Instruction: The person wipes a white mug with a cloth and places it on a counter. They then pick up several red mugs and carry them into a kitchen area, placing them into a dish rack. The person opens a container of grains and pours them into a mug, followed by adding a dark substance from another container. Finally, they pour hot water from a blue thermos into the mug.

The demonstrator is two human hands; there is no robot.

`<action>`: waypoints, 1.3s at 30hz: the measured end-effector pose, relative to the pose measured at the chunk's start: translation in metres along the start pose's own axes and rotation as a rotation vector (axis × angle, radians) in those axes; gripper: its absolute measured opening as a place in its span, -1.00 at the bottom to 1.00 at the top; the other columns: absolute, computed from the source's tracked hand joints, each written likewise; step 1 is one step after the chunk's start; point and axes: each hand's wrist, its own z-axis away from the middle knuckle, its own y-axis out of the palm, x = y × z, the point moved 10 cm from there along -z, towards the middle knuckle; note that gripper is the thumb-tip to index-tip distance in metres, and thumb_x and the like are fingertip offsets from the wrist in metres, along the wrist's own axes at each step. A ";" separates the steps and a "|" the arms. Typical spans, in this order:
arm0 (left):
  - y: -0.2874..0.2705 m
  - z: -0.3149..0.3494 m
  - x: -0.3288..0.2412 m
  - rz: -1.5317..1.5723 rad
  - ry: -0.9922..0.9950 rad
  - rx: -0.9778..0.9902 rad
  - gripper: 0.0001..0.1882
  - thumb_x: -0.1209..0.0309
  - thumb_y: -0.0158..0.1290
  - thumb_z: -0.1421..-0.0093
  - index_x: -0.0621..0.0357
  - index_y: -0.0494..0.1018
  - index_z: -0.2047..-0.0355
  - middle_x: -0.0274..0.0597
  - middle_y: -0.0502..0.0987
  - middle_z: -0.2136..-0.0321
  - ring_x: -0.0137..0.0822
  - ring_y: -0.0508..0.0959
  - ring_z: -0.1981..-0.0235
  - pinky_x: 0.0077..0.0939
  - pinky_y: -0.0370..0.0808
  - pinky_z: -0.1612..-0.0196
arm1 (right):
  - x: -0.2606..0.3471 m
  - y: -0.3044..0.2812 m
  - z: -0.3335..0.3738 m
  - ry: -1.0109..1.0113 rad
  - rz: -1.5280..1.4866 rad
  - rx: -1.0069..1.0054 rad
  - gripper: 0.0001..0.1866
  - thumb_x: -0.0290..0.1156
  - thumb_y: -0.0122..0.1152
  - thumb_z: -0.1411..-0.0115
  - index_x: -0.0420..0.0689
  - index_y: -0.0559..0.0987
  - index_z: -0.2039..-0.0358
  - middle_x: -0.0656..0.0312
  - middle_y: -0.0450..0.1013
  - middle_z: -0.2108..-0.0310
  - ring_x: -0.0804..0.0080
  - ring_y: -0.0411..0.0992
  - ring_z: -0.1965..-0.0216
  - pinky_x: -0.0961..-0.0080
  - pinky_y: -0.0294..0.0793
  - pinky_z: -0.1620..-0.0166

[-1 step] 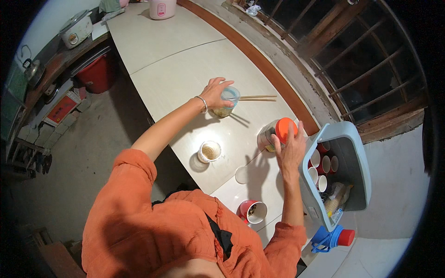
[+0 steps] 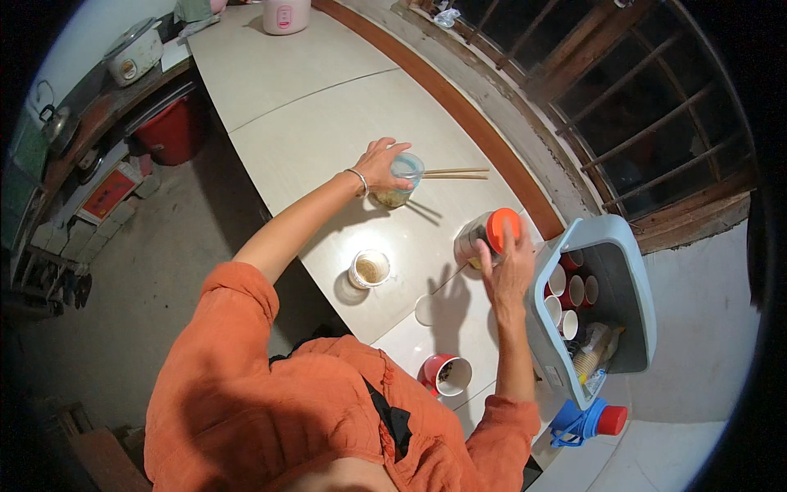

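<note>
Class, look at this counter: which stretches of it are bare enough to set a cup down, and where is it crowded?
Bare: the counter between the pink appliance and the left hand on the clear jar; also between the white cup and the chopsticks. Crowded: around the right hand on the orange-lidded jar, the grey bin and the red cup.

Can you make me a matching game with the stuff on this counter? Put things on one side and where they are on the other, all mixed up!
Things:
1. clear jar
2. orange-lidded jar
3. chopsticks
4. red cup

Places:
A. lying flat on the counter, beside the clear jar
B. under the right hand
C. near the counter's front edge, closest to the person
D. gripped by the left hand

Pairs: 1-D, 2-B, 3-A, 4-C
</note>
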 end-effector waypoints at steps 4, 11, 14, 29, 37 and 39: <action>0.001 -0.006 -0.002 0.055 0.009 0.151 -0.26 -0.01 0.10 -0.01 0.05 0.25 -0.16 0.18 0.37 -0.01 0.06 0.35 -0.06 -0.25 0.24 -0.19 | 0.016 0.007 0.017 0.122 -0.405 0.088 -0.54 -0.42 0.23 -0.04 -0.18 0.44 0.00 -0.09 0.28 -0.07 -0.01 0.31 -0.06 0.24 0.37 -0.04; -0.011 -0.013 0.032 0.508 -0.034 -0.057 -0.22 -0.26 -0.35 -0.20 0.14 0.26 -0.14 0.10 0.48 0.09 -0.02 0.44 0.00 -0.27 0.34 -0.06 | 0.010 0.014 0.029 0.280 -0.655 0.145 -0.59 -0.47 0.20 -0.07 -0.19 0.46 0.03 0.01 0.32 -0.03 0.28 0.45 0.23 0.44 0.48 0.19; 0.008 -0.018 0.069 0.790 -0.025 -0.039 -0.20 -0.30 -0.41 -0.21 0.09 0.25 -0.16 -0.05 0.46 0.04 -0.15 0.43 -0.02 -0.31 0.32 -0.08 | 0.014 0.014 0.030 0.269 -0.702 0.135 -0.61 -0.49 0.20 -0.08 -0.18 0.46 0.03 0.04 0.34 -0.01 0.39 0.45 0.31 0.51 0.48 0.27; 0.064 0.021 0.081 0.882 -0.141 0.529 -0.82 0.26 0.06 -0.18 0.06 0.39 0.42 -0.49 0.34 0.53 -0.60 0.29 0.50 -0.66 0.29 0.42 | -0.003 0.001 0.083 0.540 -0.767 0.201 -0.67 -0.50 0.15 -0.12 -0.18 0.51 0.06 0.16 0.47 0.20 0.52 0.43 0.36 0.61 0.47 0.32; 0.056 0.045 0.044 1.142 -0.293 0.438 -0.81 0.26 0.02 -0.22 0.05 0.36 0.46 -0.53 0.26 0.58 -0.62 0.18 0.61 -0.72 0.21 0.52 | 0.004 0.006 0.087 0.532 -0.864 0.218 -0.70 -0.48 0.13 -0.15 -0.17 0.52 0.07 0.22 0.49 0.24 0.56 0.42 0.37 0.63 0.46 0.30; 0.047 0.045 0.030 1.166 -0.262 0.397 -0.82 0.27 0.03 -0.21 0.06 0.36 0.46 -0.51 0.26 0.58 -0.61 0.21 0.59 -0.70 0.24 0.48 | 0.006 0.004 0.085 0.534 -0.911 0.198 -0.69 -0.47 0.16 -0.12 -0.18 0.52 0.08 0.18 0.49 0.23 0.53 0.45 0.38 0.61 0.46 0.34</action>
